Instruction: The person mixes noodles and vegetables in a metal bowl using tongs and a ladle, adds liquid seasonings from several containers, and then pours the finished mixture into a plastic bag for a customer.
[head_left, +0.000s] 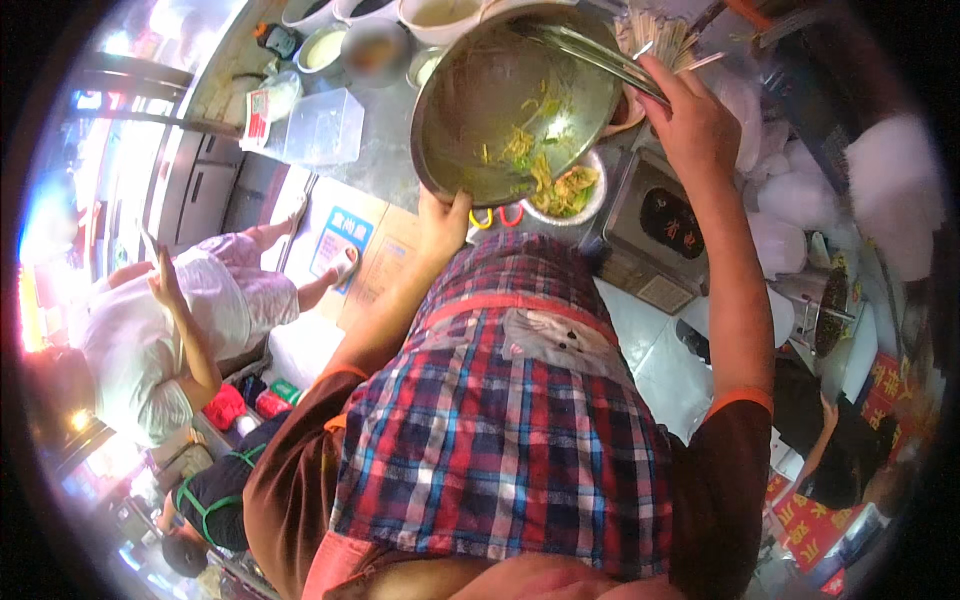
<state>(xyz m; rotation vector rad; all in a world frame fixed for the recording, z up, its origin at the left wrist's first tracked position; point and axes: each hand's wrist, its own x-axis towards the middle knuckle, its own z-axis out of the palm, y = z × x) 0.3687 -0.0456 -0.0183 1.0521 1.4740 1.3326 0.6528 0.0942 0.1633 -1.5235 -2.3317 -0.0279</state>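
Observation:
My left hand (446, 229) grips the near rim of a large metal mixing bowl (480, 97), which is tilted towards me. Strips of noodle-like food and green leaves (517, 146) cling to its inner wall. Below its lower lip, a small pale bowl (598, 202) holds a heap of similar food (566, 193). My right hand (694, 124) is closed around metal tongs (600, 60), whose tips reach inside the large bowl near its far side. The tongs' tips are dim, so I cannot tell whether they pinch anything.
Seasoning tubs (442, 11) line the counter's far side, near a clear plastic box (322, 124). Chopsticks (652, 37) stand behind the tongs. A boxy appliance (671, 221) sits at right. People stand at left (165, 322) and right (840, 442).

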